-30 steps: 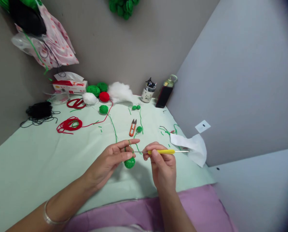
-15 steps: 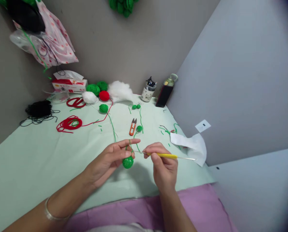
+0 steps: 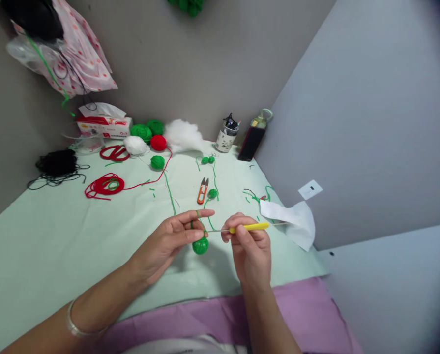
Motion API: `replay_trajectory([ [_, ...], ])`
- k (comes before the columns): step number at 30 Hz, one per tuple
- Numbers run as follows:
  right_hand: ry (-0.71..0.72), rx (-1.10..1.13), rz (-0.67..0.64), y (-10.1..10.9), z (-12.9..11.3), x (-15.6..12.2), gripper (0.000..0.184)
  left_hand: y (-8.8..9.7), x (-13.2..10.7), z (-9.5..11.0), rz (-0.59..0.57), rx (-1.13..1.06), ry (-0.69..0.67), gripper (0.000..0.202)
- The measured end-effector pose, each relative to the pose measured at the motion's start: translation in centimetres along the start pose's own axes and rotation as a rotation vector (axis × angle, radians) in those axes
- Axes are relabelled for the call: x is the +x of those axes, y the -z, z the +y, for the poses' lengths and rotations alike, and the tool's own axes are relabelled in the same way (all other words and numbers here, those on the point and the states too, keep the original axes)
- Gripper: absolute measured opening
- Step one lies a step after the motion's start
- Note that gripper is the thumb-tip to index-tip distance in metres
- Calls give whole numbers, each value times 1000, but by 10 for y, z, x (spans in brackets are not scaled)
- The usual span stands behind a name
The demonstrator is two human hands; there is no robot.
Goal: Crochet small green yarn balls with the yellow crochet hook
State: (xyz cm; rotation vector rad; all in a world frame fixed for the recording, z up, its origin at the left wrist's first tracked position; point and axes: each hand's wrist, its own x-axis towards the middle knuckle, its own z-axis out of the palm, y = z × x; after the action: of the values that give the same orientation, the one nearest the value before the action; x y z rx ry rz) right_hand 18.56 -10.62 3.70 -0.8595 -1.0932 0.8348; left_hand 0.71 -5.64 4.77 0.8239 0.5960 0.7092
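Note:
My left hand (image 3: pixel 173 238) pinches the top of a small green crocheted ball (image 3: pixel 200 246), which hangs below the thumb. Green yarn (image 3: pixel 198 214) loops over its outstretched index finger. In my right hand (image 3: pixel 249 248) is a crochet hook with a yellow handle (image 3: pixel 254 226), held level between thumb and fingers. The hook's thin metal shaft (image 3: pixel 218 231) points left and meets the work at the left fingertips; its tip is hidden there. Just beyond the hands lie orange thread snips (image 3: pixel 202 191) and a little green crocheted ball (image 3: pixel 213 193).
Along the wall stand a tissue box (image 3: pixel 105 126), yarn balls (image 3: pixel 157 162), white stuffing (image 3: pixel 183 136), a cup of tools (image 3: pixel 226 137) and a dark bottle (image 3: pixel 252 137). Red yarn (image 3: pixel 105 185) and black yarn (image 3: pixel 57 163) lie left. White paper (image 3: pixel 297 223) lies right, near yarn scraps.
The hook has turned from a slight tilt, its far end rising slightly. The green ball has shifted a little right and up. Both hands keep their hold; the whole view has shifted slightly.

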Motion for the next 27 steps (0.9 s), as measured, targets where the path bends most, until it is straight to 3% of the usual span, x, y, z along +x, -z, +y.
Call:
replay_trajectory([
  [2, 127, -230, -45, -4, 3, -6, 18, -4, 0, -5, 73, 26, -67, 47],
  [4, 347, -561, -90, -9, 8, -13, 28, -8, 0, -11, 143, 33, -120, 51],
  [7, 654, -837, -115, -14, 13, -17, 38, -7, 2, -12, 146, -33, -83, 57],
  [9, 610, -767, -97, -13, 12, -15, 36, -3, 3, -8, 96, -73, -8, 57],
  [11, 442, -581, -40, -7, 8, -9, 27, 2, 4, -2, 63, -69, 40, 53],
  [14, 242, -295, 37, 0, 4, -2, 20, 6, 3, 1, 56, -42, 27, 45],
  [16, 184, -235, 17, -1, 5, -2, 20, 3, 2, -3, 71, -22, -14, 47],
  [18, 238, -372, -38, -5, 9, -6, 22, -2, 2, -9, 120, 9, -71, 55],
  [22, 599, -755, -87, -13, 18, -13, 36, -6, 4, -16, 163, -13, -80, 62],
  [24, 536, -671, -44, -10, 17, -13, 36, -2, 6, -13, 116, -54, -8, 58],
  [27, 268, -333, 48, -2, 10, -7, 24, 5, 7, -6, 76, -47, 34, 49],
])
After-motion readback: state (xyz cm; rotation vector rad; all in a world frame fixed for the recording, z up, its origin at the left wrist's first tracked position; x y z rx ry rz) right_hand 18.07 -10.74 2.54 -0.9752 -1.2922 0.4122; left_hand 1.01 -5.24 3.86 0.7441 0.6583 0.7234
